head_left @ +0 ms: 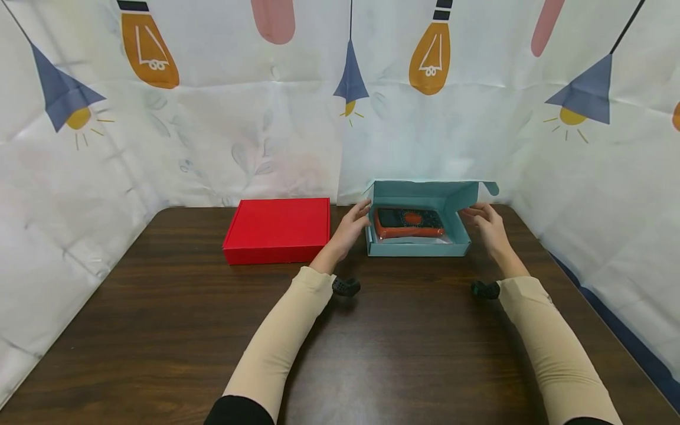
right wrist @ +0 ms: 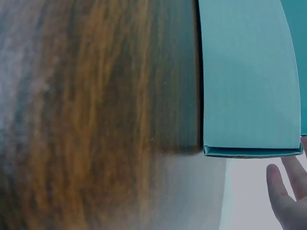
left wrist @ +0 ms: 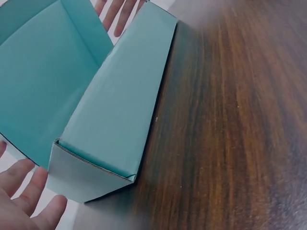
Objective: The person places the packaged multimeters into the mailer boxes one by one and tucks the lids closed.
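Observation:
A teal cardboard box stands at the far side of the table with its lid raised. Inside lies a dark and orange item in clear plastic wrap; its exact kind cannot be made out. My left hand is at the box's left side, fingers spread and fairly straight, as the left wrist view shows of that hand too. On the opposite side, my right hand has its fingertips by the right wall and lid edge. Whether either hand touches the cardboard is unclear. In the right wrist view, the right hand is partly cut off.
A closed red box sits left of the teal one, close to my left forearm. The brown wooden table extends toward me. Behind it hangs a white cloth printed with lamps and bulbs.

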A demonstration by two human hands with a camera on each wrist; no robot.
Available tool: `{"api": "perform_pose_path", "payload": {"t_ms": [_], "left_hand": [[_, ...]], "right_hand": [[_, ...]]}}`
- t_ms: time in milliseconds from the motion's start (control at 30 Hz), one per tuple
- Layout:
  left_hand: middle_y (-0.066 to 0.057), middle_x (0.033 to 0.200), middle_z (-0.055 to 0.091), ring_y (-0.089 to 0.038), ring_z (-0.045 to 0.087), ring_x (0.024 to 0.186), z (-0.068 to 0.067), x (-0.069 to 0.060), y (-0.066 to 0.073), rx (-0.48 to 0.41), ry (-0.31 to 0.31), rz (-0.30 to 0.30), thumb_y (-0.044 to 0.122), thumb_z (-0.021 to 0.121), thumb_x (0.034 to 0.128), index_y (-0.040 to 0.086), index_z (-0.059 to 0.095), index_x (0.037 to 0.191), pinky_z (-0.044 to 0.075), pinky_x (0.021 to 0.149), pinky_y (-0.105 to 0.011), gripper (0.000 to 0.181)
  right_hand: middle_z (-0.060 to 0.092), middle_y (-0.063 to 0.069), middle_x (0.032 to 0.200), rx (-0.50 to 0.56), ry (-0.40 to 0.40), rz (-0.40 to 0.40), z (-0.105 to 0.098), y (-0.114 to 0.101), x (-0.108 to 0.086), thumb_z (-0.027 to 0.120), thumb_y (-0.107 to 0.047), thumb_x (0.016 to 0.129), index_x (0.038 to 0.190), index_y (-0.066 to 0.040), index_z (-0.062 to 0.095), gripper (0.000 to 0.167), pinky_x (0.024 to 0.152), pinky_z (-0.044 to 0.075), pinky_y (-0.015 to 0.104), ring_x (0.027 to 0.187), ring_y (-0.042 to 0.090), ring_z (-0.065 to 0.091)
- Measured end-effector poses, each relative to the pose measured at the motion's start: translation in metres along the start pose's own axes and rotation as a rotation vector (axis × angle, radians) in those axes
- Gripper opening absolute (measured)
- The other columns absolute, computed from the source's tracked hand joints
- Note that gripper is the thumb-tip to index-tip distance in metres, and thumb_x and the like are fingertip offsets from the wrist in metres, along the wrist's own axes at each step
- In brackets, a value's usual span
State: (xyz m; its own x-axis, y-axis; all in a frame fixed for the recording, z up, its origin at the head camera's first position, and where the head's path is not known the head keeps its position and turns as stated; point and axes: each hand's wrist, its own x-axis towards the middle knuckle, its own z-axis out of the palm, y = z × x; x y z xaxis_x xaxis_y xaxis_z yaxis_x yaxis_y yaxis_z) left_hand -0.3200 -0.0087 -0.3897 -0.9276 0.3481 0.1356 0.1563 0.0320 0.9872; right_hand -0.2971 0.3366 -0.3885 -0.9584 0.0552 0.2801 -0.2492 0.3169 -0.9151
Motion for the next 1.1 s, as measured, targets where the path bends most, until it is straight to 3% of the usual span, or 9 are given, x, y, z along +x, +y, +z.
{"api": "perform_pose_path", "payload": {"t_ms": [200, 400, 533, 600, 767, 933, 1100], "left_hand": [[-0.017, 0.163, 0.034, -0.032, 0.031, 0.149, 0.002, -0.002, -0.005, -0.011, 0.007, 0.022, 0.005, 0.044, 0.0935, 0.008, 0.033, 0.160, 0.028, 0.119, -0.051, 0.067], [-0.016, 0.164, 0.032, -0.032, 0.029, 0.150, 0.004, -0.004, -0.010, -0.024, 0.007, 0.017, 0.001, 0.046, 0.0929, 0.009, 0.032, 0.160, 0.030, 0.118, -0.052, 0.069], [-0.015, 0.165, 0.029, -0.032, 0.026, 0.151, 0.005, -0.005, -0.012, -0.024, -0.001, 0.007, 0.001, 0.048, 0.0924, 0.011, 0.029, 0.161, 0.029, 0.118, -0.054, 0.072], [-0.015, 0.165, 0.028, -0.033, 0.026, 0.151, 0.006, -0.006, -0.013, -0.028, -0.006, 0.002, 0.001, 0.048, 0.0920, 0.012, 0.028, 0.161, 0.029, 0.118, -0.055, 0.073], [-0.016, 0.166, 0.025, -0.036, 0.023, 0.151, 0.007, -0.007, -0.015, -0.040, -0.012, -0.001, 0.001, 0.049, 0.0909, 0.012, 0.027, 0.161, 0.027, 0.118, -0.057, 0.074], [-0.016, 0.167, 0.023, -0.038, 0.019, 0.151, 0.007, -0.008, -0.017, -0.055, -0.018, -0.010, 0.002, 0.049, 0.0910, 0.009, 0.026, 0.160, 0.022, 0.119, -0.058, 0.073], [-0.017, 0.166, 0.023, -0.039, 0.020, 0.151, 0.009, -0.009, -0.019, -0.067, -0.026, -0.012, 0.000, 0.048, 0.0928, 0.006, 0.027, 0.157, 0.023, 0.119, -0.057, 0.068]], "right_hand": [[0.062, -0.009, 0.118, 0.032, -0.006, -0.014, 0.000, 0.005, -0.003, 0.038, -0.001, 0.103, 0.136, 0.013, 0.045, 0.037, 0.088, 0.045, 0.018, 0.107, -0.003, 0.057], [0.062, -0.015, 0.115, 0.051, -0.043, -0.020, -0.001, 0.007, -0.005, 0.039, -0.004, 0.106, 0.137, 0.006, 0.047, 0.034, 0.087, 0.046, 0.015, 0.106, -0.005, 0.058], [0.061, -0.015, 0.116, 0.049, -0.070, -0.016, -0.003, 0.007, -0.007, 0.039, -0.006, 0.108, 0.141, 0.009, 0.042, 0.037, 0.089, 0.046, 0.015, 0.108, -0.006, 0.057], [0.062, -0.015, 0.117, 0.058, -0.083, -0.023, -0.004, 0.006, -0.008, 0.040, -0.007, 0.108, 0.138, 0.004, 0.047, 0.032, 0.089, 0.046, 0.014, 0.109, -0.006, 0.057], [0.062, -0.003, 0.126, 0.034, -0.109, -0.017, -0.006, 0.005, -0.009, 0.042, -0.012, 0.109, 0.131, -0.012, 0.053, 0.024, 0.092, 0.047, 0.018, 0.117, 0.002, 0.058], [0.052, 0.020, 0.144, -0.015, -0.133, 0.024, -0.008, 0.004, -0.011, 0.040, -0.014, 0.110, 0.130, -0.012, 0.050, 0.023, 0.097, 0.047, 0.025, 0.129, 0.011, 0.055], [0.053, 0.013, 0.142, -0.006, -0.182, 0.036, -0.012, 0.005, -0.013, 0.040, -0.012, 0.109, 0.130, -0.009, 0.047, 0.022, 0.093, 0.046, 0.020, 0.123, 0.002, 0.054]]}}
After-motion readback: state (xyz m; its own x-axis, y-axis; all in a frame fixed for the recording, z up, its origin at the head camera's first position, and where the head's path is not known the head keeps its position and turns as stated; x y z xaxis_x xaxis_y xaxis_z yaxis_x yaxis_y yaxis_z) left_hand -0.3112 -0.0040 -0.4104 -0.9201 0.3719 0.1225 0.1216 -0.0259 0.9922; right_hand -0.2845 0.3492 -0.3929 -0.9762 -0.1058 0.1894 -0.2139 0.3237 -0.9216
